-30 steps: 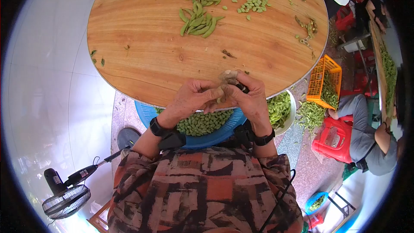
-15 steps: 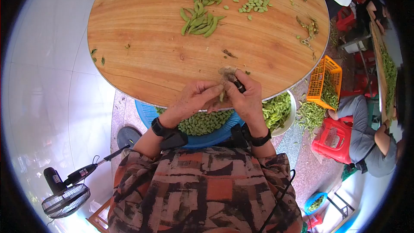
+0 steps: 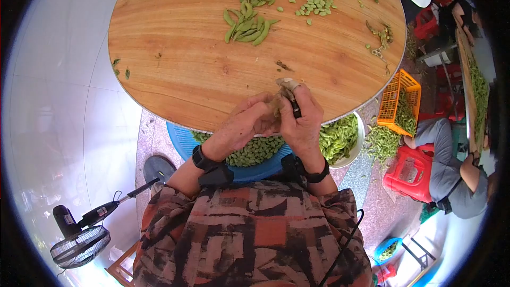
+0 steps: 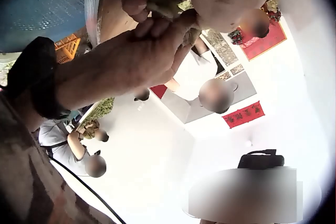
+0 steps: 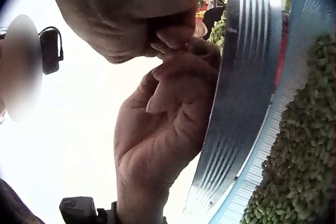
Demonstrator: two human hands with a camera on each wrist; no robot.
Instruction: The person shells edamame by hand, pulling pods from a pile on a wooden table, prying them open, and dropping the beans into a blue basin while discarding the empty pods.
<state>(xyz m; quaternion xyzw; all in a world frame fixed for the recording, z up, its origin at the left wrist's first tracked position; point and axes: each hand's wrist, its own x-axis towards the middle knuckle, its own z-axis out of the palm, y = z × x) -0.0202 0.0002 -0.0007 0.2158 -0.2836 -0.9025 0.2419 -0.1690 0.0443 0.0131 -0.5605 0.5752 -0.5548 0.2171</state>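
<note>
Both hands meet over the near edge of the round wooden table (image 3: 175,85). My left hand (image 3: 244,122) grips a green bean pod (image 4: 167,6), partly hidden by fingers. My right hand (image 3: 304,119) pinches at the same pod, thumb and fingertips close against the left fingers. A pale covering (image 3: 287,82) shows at a right fingertip, and a black band (image 3: 296,109) sits around a finger. Below the hands, a blue basin (image 3: 178,141) holds many shelled green beans (image 3: 255,152).
Pods (image 3: 247,27) lie in piles across the table, beside loose shelled beans (image 3: 316,4). Dry husks (image 3: 383,34) are near the right edge. A white bowl (image 3: 362,133) of pods stands right of the basin, with an orange crate (image 3: 390,101) and red stool (image 3: 408,172) beyond. Left is a fan (image 3: 81,247).
Both hands stay together at the table edge. The left hand has shifted slightly right and up, and the right hand has turned a little, its covered fingertip lifting away from the left hand.
</note>
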